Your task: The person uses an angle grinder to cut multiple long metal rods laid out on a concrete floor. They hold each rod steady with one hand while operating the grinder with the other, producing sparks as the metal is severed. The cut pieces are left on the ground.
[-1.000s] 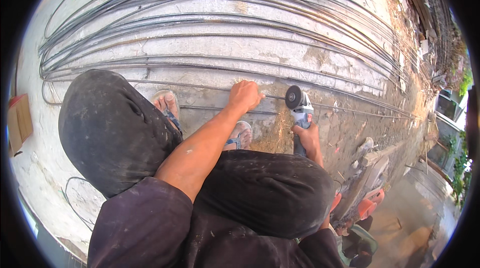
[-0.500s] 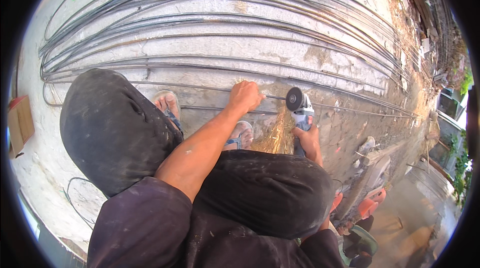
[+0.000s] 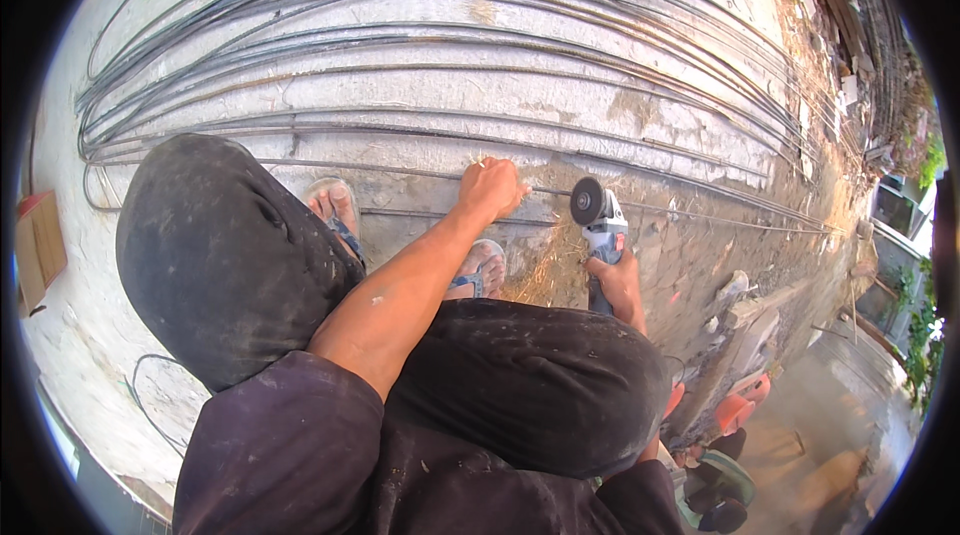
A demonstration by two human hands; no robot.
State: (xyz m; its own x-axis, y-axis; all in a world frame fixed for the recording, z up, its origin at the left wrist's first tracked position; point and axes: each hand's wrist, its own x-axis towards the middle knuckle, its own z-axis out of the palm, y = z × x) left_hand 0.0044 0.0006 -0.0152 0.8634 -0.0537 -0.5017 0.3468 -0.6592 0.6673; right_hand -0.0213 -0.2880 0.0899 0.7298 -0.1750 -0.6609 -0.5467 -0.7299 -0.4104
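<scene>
My left hand (image 3: 490,185) grips a thin steel rod (image 3: 390,171) lying low over the concrete in front of me. Just right of it, the black disc of an angle grinder (image 3: 590,210) meets the rod. My right hand (image 3: 615,275) is wrapped round the grinder's grey and blue body, with faint orange sparks (image 3: 540,270) below the disc. My sandalled feet (image 3: 330,205) are beside the rod, between my knees and the other bars.
Many long bent steel bars (image 3: 450,65) lie across the concrete ahead. A cardboard box (image 3: 40,250) is at the left edge. Wooden planks (image 3: 745,315) and orange objects (image 3: 740,405) lie at the right, with rubble and greenery at the far right.
A bright spray of sparks below the disc appeared half a second ago and is thinner and fainter now. My hands have barely moved.
</scene>
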